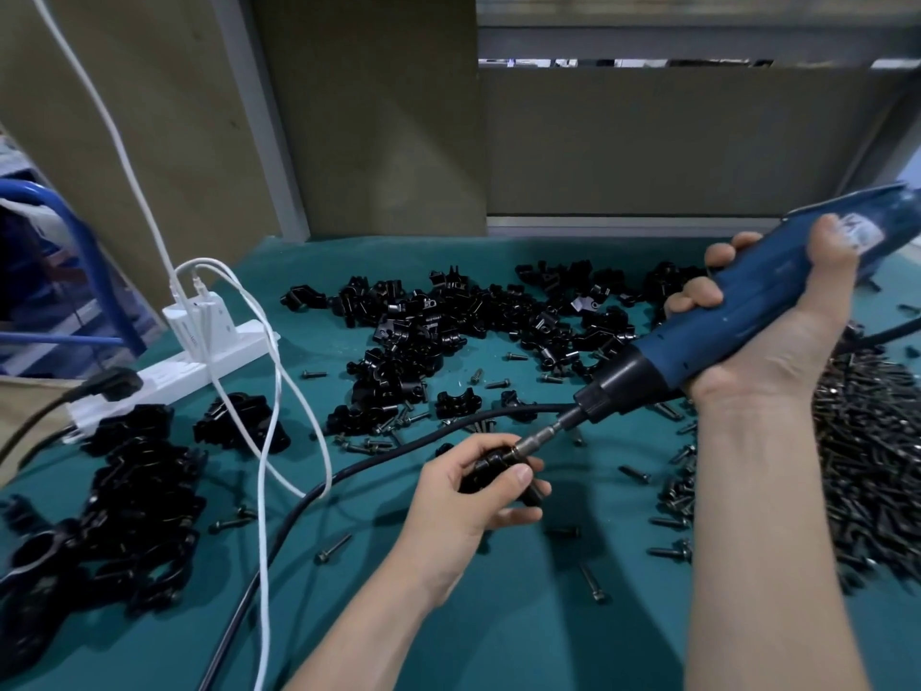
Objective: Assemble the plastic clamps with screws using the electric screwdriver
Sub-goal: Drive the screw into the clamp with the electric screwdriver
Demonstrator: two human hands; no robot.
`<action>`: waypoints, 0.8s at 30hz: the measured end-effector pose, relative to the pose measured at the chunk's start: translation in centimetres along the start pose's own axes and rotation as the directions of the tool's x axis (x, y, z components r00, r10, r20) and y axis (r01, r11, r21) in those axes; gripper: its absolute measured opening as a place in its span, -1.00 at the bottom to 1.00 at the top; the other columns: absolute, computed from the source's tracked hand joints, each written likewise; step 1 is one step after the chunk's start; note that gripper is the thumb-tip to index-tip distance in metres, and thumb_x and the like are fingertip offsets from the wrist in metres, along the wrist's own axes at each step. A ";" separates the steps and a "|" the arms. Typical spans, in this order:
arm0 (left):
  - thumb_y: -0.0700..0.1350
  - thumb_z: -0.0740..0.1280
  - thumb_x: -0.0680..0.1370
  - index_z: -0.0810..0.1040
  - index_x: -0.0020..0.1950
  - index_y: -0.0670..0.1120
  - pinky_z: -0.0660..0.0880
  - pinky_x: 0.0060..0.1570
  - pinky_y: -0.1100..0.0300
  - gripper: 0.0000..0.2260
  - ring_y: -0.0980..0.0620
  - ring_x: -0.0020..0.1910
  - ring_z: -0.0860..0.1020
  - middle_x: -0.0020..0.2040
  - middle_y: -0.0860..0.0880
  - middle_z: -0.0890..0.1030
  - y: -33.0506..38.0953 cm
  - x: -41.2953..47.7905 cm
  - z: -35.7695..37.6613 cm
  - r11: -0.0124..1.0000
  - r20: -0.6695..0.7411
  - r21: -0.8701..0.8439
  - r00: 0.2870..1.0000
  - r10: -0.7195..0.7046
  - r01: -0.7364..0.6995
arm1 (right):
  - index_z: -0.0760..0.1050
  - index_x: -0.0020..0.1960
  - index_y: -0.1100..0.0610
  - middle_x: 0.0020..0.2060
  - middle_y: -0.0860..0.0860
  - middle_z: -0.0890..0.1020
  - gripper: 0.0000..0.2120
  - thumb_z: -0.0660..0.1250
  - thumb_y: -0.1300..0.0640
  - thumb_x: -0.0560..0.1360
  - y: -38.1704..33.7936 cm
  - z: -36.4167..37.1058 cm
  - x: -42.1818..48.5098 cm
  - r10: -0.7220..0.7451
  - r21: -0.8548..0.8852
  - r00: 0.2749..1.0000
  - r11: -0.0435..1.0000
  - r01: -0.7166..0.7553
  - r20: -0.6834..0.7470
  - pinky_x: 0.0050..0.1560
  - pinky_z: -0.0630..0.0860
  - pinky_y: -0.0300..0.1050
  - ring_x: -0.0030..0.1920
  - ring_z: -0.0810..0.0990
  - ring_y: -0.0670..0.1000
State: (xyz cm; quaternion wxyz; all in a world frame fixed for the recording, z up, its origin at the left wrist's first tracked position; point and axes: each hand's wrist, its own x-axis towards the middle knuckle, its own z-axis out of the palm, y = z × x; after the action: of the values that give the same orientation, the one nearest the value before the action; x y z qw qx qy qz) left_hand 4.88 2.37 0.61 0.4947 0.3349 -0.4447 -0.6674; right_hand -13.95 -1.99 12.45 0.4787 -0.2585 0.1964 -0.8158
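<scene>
My left hand (pixel 473 496) grips a black plastic clamp (pixel 486 473) just above the green table. My right hand (pixel 767 331) holds a blue electric screwdriver (pixel 737 316) slanted down to the left, its metal bit (pixel 540 436) pressed against the clamp's top. A heap of loose black clamp parts (pixel 448 321) lies at the middle back. A big pile of dark screws (pixel 867 461) sits at the right. Clamps that look put together (pixel 144 496) are heaped at the left.
A white power strip (pixel 174 376) with chargers and white cables (pixel 279 421) sits at the back left. A black cord (pixel 349 471) crosses the green mat (pixel 523 630). Stray screws (pixel 333 548) lie scattered. Brown panels (pixel 374 117) close off the back.
</scene>
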 end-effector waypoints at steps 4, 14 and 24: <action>-0.19 0.40 0.43 0.69 -0.09 0.03 0.58 -0.24 0.24 -0.84 -0.10 -0.11 0.69 -0.10 -0.12 0.69 0.0 -0.1 0.2 1.000 0.024 0.013 0.999 -0.020 0.020 | 0.46 -0.21 0.08 -0.34 -0.05 0.52 -0.67 0.16 -0.15 0.53 -0.2 -1.5 0.1 -0.023 -0.001 0.999 1.000 0.024 0.040 -0.42 0.38 -0.25 -0.50 0.41 -0.10; -0.22 0.43 0.42 0.61 -0.01 -0.11 0.57 -0.25 0.27 -0.83 -0.12 -0.10 0.69 -0.10 -0.11 0.69 -0.3 -0.1 -0.1 0.997 0.094 0.022 0.992 -0.081 0.079 | 0.47 -0.18 0.07 -0.35 -0.07 0.52 -0.68 0.40 -0.16 0.26 -0.3 -1.4 -0.2 -0.039 0.034 0.984 0.999 0.034 0.176 -0.45 0.36 -0.24 -0.52 0.41 -0.11; -0.24 0.43 0.41 0.63 -0.08 -0.07 0.57 -0.24 0.26 -0.86 -0.09 -0.13 0.69 -0.12 -0.12 0.69 -0.6 0.0 0.1 0.999 0.077 0.031 0.996 -0.042 0.040 | 0.44 -0.16 0.08 -0.34 -0.07 0.52 -0.70 0.24 -0.17 0.38 0.0 -1.8 0.1 -0.031 0.037 0.987 0.999 0.026 0.158 -0.44 0.37 -0.24 -0.51 0.41 -0.11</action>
State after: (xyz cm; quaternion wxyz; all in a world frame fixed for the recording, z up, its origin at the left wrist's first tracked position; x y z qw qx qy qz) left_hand 4.60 2.51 0.08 0.4584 0.3251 -0.4662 -0.6833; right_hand -15.10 -1.97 11.08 0.4855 -0.3167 0.1397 -0.8028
